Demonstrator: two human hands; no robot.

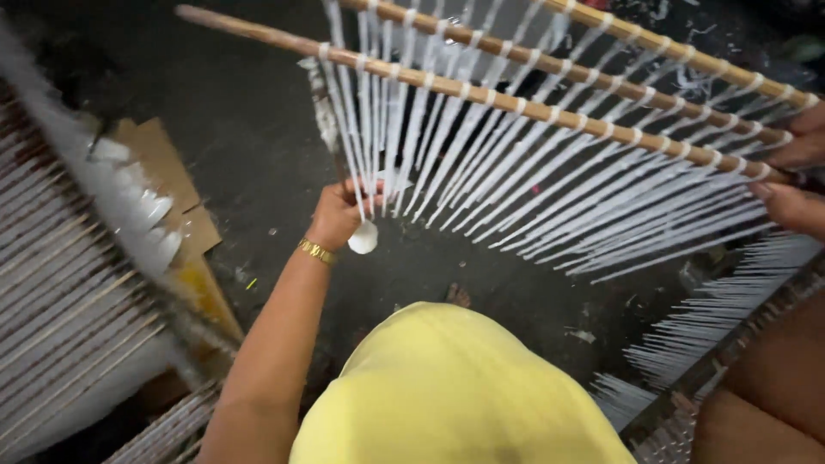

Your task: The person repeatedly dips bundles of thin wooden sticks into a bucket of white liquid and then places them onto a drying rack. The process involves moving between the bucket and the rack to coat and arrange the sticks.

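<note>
My left hand (pixel 337 210) has its fingers (pixel 354 191) pinched on white candles (pixel 378 185) hanging from the front rod (pixel 481 93), a wax blob just below. Right hand (pixel 795 176) grips that rod's far end, fingers curled round it. More rods w/ candles behind; dark floor (pixel 249 120) underneath, racks at left.

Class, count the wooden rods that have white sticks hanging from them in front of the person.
3: nearest rod, middle rod, farthest rod. More may lie beyond the frame.
</note>
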